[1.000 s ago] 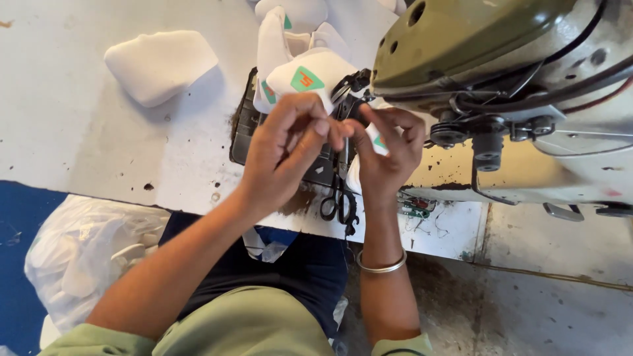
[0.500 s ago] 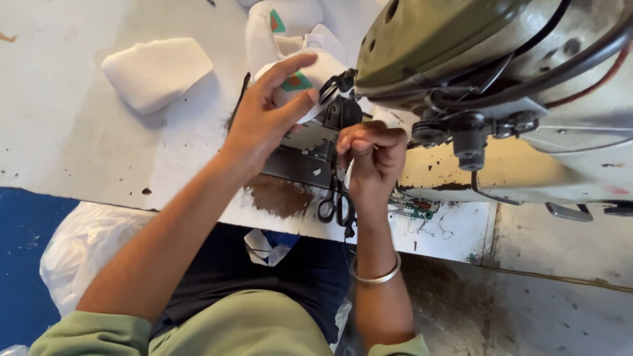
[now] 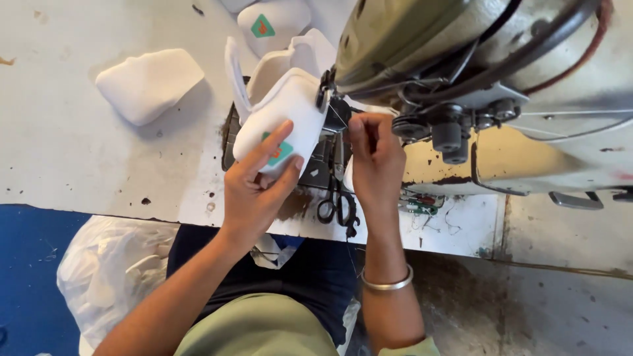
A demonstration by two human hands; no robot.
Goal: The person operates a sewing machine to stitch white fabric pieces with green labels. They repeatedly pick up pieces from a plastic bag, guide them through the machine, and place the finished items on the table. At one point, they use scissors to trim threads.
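Since earlier frame, white padded piece (image 3: 280, 122) shifted left-down, gripped by left hand (image 3: 254, 188) at centre frame. Right hand (image 3: 376, 158) pinched shut near sewing machine (image 3: 461, 59) needle, seemingly on thread; scissors (image 3: 337, 207) parked on worktop (image 3: 79, 171) within reach.

Loose pieces and clutter around the sewing station

A folded white fabric piece (image 3: 148, 84) lies on the worn white bench (image 3: 59, 151); black-handled scissors (image 3: 337, 206) rest at its front edge, a clear plastic bag (image 3: 112, 270) of white pieces sits below on the blue floor (image 3: 26, 264).
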